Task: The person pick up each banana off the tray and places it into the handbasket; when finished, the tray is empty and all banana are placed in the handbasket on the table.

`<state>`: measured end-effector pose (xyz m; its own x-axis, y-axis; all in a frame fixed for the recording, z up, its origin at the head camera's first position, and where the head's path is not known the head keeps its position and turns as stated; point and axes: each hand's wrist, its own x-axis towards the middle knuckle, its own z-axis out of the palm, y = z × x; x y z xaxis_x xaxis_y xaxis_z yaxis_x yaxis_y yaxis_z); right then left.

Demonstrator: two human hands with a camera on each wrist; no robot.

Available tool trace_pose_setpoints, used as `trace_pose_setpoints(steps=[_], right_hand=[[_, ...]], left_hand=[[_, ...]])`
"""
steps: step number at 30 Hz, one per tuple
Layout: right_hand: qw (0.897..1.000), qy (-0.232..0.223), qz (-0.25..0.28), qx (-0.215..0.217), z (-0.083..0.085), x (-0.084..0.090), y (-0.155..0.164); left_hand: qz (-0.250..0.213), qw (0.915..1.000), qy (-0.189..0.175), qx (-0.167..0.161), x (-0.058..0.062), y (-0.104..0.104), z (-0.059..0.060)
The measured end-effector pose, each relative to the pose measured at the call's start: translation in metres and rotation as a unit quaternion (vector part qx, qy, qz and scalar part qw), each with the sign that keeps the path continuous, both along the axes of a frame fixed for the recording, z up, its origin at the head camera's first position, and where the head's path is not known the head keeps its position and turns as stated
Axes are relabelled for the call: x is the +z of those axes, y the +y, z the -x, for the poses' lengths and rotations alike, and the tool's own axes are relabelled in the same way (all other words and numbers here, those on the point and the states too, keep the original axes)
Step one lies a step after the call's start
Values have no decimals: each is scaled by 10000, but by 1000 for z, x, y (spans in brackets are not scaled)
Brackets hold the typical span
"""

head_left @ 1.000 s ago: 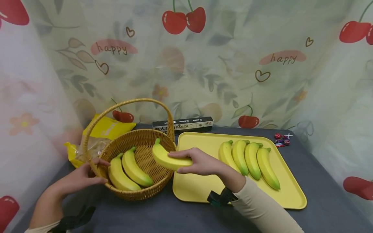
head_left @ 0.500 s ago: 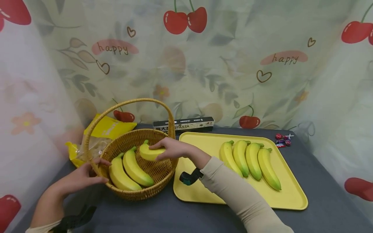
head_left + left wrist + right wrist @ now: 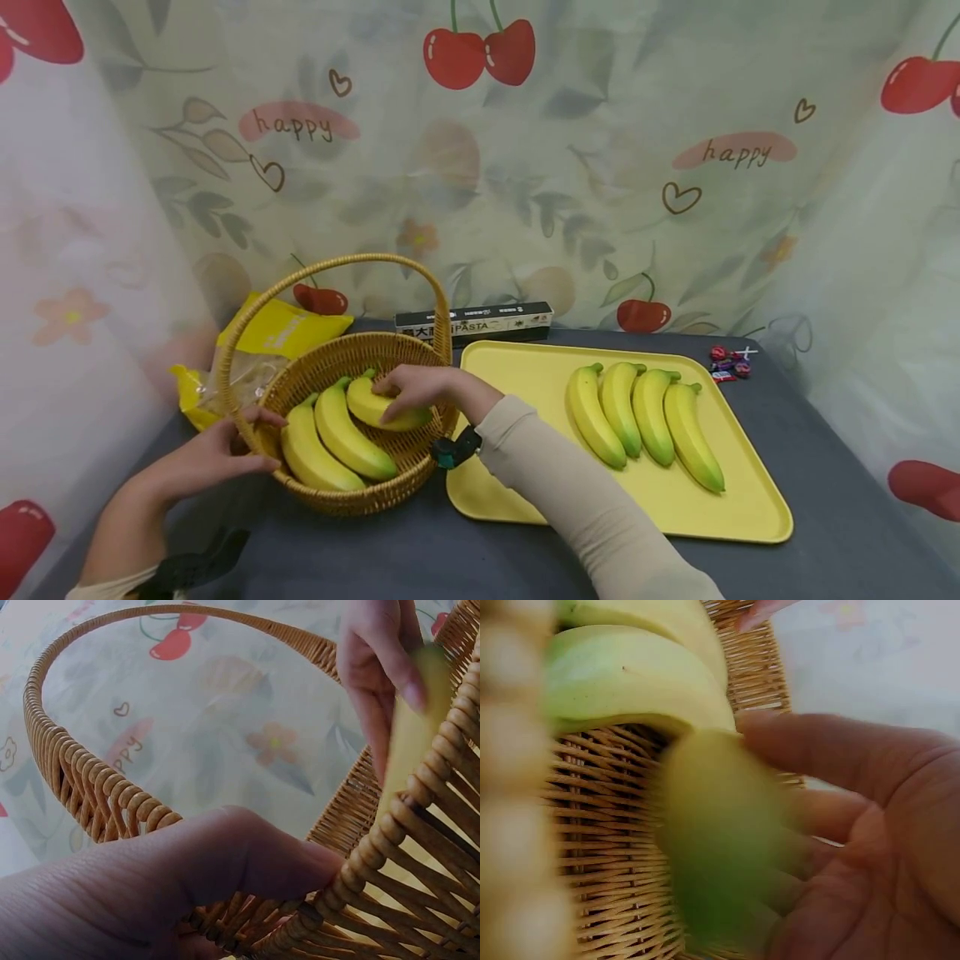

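My right hand (image 3: 423, 390) holds a yellow banana (image 3: 365, 403) inside the round wicker basket (image 3: 352, 500), thumb on one side and fingers on the other. Beside it two more bananas (image 3: 347, 437) lie next to each other in the basket's left part. In the right wrist view, the held banana's green tip (image 3: 720, 892) points toward the camera, close over the woven floor. My left hand (image 3: 198, 458) grips the basket's left rim near the foot of the handle (image 3: 337, 260). The left wrist view shows that thumb (image 3: 277, 862) pressed along the rim, with its fingers mostly hidden.
Right of the basket is a yellow tray (image 3: 517, 358) with several bananas (image 3: 652, 412) in a row. A pasta box (image 3: 502, 321) stands behind, a yellow bag (image 3: 292, 329) behind the basket's left side. Wrapped lollipops (image 3: 727, 364) lie at the far right.
My right hand has carried the banana leftward from over the basket's right rim and down into the basket, beside the other two. The left hand has stayed on the rim.
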<state>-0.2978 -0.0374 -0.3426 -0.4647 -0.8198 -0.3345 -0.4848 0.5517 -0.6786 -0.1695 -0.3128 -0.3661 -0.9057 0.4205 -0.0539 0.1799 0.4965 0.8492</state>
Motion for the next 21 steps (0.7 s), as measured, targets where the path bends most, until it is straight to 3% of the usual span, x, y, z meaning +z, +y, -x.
trace_pose_setpoints(steps=[5,9,15,21], right_hand=[[9975,-580,-384,118,-2,1,-11],[9963,-499,-683,149,-4,6,-16],[9905,-1048,-714,-528,-2,7,-18],[9927,-802,-607,-662,-3,3,-19]], left_hand=[[61,10000,58,39,-1,-2,0],[102,9998,108,94,-1,-3,0],[82,9999,97,48,-2,-1,1],[102,9999,76,39,-1,-1,1]])
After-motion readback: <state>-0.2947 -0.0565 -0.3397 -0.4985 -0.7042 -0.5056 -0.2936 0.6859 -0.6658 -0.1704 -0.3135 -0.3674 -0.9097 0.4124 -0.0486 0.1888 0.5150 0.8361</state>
